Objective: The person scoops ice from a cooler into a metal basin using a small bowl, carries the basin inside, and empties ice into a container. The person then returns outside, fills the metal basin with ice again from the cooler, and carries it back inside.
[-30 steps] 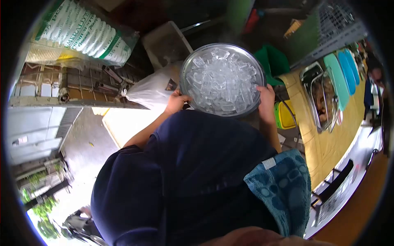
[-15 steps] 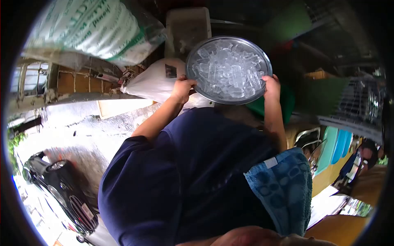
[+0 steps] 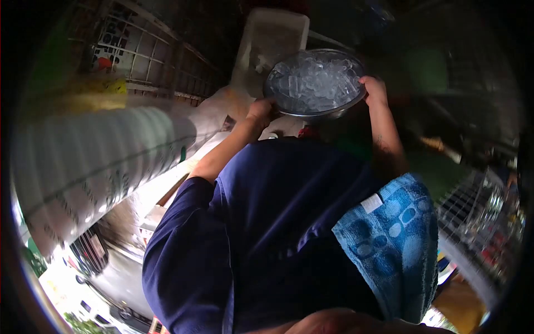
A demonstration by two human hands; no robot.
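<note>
A round metal basin [image 3: 315,114] full of clear ice pieces [image 3: 320,83] is held up in front of my body, slightly tilted. My left hand [image 3: 261,113] grips its rim on the left side, with the fingers partly hidden under it. On the opposite side my right hand [image 3: 374,91] is closed on the rim, thumb on top. Just behind the basin is a white, foam-like rectangular box [image 3: 245,55], its dim inside partly visible.
A large printed plastic sack [image 3: 100,161] fills the left side, below a wire grille [image 3: 144,50]. Metal wire racks [image 3: 464,206] stand at right. A blue towel [image 3: 397,239] hangs over my right side. Vehicles are visible at lower left.
My body has turned, so the surroundings have shifted and darkened. Both hands still hold the basin, which now looks more tilted and nearer the white box.
</note>
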